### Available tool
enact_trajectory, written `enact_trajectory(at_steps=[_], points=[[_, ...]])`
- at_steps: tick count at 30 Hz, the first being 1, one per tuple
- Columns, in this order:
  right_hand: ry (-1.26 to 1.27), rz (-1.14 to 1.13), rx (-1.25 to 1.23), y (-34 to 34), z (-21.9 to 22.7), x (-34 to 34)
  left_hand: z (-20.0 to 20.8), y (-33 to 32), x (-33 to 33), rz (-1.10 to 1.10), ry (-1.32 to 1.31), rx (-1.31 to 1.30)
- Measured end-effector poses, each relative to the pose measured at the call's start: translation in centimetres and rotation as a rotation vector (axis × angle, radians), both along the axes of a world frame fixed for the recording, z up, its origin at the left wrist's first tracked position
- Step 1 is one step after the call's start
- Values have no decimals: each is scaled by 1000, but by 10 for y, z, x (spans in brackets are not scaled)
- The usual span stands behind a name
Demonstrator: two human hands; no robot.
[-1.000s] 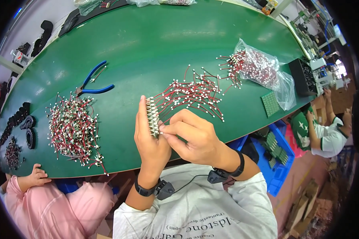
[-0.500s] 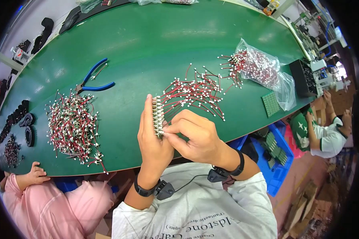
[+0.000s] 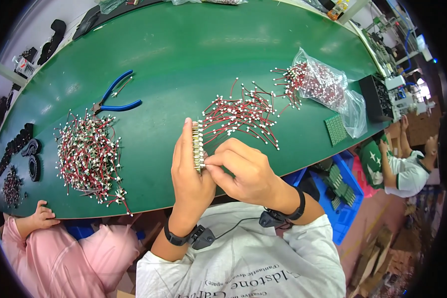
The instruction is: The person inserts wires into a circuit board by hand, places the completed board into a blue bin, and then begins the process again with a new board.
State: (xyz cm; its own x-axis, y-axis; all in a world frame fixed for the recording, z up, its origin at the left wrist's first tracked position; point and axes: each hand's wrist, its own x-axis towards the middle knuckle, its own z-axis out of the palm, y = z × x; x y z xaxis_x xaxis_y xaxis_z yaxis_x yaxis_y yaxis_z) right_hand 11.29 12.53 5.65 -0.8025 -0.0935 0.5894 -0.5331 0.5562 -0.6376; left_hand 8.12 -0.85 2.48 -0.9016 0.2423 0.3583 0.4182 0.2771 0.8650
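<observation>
Likely the strip of connectors [image 3: 198, 146], held upright in the left hand [image 3: 189, 171], tips as the right hand [image 3: 243, 171] pinches a wire into it.

Blue-handled pliers [image 3: 115, 97] toward table's far left. Heap of red wires [image 3: 88, 156] near left front edge. Clear bag of wires [image 3: 328, 87] and small green board [image 3: 336, 129] at right edge.

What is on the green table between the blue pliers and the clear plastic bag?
In the head view, a loose bunch of red wires lies between the blue pliers and the plastic bag.
</observation>
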Motion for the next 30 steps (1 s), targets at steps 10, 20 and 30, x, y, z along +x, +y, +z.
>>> enact_trajectory(at_steps=[10,20,30], points=[[-55,51,-13,1,-2,-8,1,-7,-2,25,44,-86],[-59,-120,275,60,-36,-43,-4,-41,-17,278,-138,233],[-96,-69,432,43,-39,-54,-3,-41,-8,269,-144,214]])
